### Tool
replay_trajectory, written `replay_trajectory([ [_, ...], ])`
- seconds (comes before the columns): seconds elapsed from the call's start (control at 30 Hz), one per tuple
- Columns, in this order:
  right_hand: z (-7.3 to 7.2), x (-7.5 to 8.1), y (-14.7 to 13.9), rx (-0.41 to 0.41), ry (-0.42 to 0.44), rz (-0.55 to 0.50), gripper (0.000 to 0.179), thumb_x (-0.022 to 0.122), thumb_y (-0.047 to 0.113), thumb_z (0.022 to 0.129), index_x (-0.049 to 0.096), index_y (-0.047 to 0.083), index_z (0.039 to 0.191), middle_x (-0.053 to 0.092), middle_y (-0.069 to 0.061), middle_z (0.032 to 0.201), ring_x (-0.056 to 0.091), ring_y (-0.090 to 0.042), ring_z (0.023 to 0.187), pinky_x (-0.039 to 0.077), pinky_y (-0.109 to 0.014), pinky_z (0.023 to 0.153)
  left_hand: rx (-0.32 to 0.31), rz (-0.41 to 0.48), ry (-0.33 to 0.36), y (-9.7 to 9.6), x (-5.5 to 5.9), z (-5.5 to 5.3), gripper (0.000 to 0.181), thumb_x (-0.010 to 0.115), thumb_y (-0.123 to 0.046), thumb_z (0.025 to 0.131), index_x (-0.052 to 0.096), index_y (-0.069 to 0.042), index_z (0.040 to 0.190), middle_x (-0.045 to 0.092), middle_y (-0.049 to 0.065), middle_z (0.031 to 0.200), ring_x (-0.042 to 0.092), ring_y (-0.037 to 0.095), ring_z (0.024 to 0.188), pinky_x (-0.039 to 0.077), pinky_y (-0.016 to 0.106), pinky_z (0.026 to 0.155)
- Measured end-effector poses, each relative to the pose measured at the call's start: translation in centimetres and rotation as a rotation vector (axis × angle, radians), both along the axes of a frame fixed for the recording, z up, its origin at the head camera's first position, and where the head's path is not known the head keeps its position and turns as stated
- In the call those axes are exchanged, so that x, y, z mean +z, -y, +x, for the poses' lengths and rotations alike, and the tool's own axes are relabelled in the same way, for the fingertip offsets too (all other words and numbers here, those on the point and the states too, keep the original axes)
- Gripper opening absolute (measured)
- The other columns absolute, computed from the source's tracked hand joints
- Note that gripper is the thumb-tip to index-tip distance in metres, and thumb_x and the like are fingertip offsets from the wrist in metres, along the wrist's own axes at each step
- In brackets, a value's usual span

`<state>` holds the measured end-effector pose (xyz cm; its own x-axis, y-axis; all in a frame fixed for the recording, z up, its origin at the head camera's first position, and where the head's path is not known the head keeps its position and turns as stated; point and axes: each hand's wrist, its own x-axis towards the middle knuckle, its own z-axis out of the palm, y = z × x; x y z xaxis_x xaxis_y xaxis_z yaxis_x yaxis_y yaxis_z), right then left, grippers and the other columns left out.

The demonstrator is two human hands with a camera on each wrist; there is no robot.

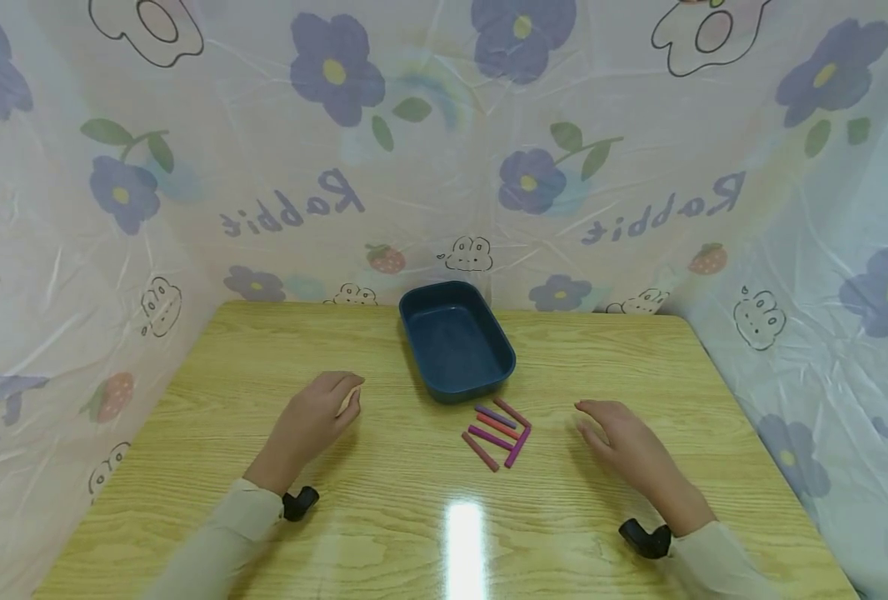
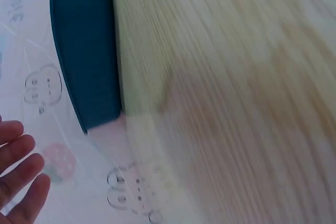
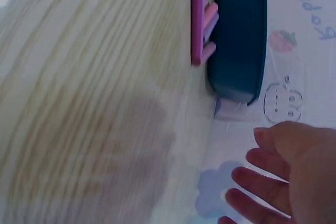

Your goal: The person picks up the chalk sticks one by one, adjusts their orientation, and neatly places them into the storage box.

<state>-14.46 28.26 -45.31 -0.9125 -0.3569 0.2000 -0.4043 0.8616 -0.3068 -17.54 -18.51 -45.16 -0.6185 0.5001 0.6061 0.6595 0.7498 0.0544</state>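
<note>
Worktop (image 1: 301, 342) edge ran behind tub (image 1: 455, 342), room either side, sticks (image 1: 498, 427) in front; left hand (image 1: 315, 418), right hand (image 1: 627, 442) fingers slack, slightly apart, empty.

Makeshift booth round single worktop, indoors by look of it. Wood-grain table (image 1: 369, 500), back edge meeting thin printed sheeting (image 1: 444, 196), which also runs down left and right sides like walls. Sheeting creased, pale, nursery-style: purple flowers (image 1: 336, 71), strawberries (image 1: 386, 259), rabbit faces (image 1: 470, 255), lettering "Rabbit" (image 1: 318, 206) mirror-reversed. Bright light reflection (image 1: 465, 550) on glossy tabletop. Black devices (image 1: 645, 538) at wrists point to recording station. Room beyond hidden behind sheeting; home, office or lab, cannot tell.
</note>
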Motion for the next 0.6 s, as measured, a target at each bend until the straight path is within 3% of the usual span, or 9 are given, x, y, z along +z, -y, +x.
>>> replay_trajectory([
  [0.2, -0.7, -0.8, 1.7, 0.085, -0.087, 0.005, 0.045, 0.064, 0.018, 0.089, 0.053, 0.0, 0.129, 0.053, -0.017, 0.128, 0.046, -0.033, 0.119, 0.039, -0.051, 0.096, -0.061, -0.056, -0.014, -2.4, -0.6, -0.8, 0.032, 0.057, -0.019, 0.089, 0.062, -0.002, 0.115, 0.059, 0.012, 0.115, 0.055, 0.027, 0.105, 0.05, 0.04, 0.082],
  [0.4, -1.1, -0.8, 3.4, 0.093, -0.021, -0.006, 0.053, 0.06, 0.022, 0.092, 0.043, 0.001, 0.138, 0.042, -0.016, 0.14, 0.034, -0.033, 0.131, 0.03, -0.051, 0.104, -0.01, -0.149, -0.031, -3.9, -1.2, -1.4, 0.046, 0.061, -0.02, 0.085, 0.053, -0.002, 0.127, 0.052, 0.014, 0.127, 0.051, 0.029, 0.114, 0.05, 0.044, 0.081],
  [0.6, -1.6, -0.6, 5.3, 0.11, 0.038, 0.007, 0.058, 0.057, 0.027, 0.094, 0.037, 0.0, 0.142, 0.034, -0.016, 0.146, 0.024, -0.032, 0.136, 0.028, -0.051, 0.105, 0.025, -0.175, 0.05, -4.5, -1.8, -2.5, 0.056, 0.058, -0.02, 0.089, 0.041, 0.0, 0.138, 0.041, 0.015, 0.139, 0.039, 0.028, 0.127, 0.041, 0.044, 0.096],
])
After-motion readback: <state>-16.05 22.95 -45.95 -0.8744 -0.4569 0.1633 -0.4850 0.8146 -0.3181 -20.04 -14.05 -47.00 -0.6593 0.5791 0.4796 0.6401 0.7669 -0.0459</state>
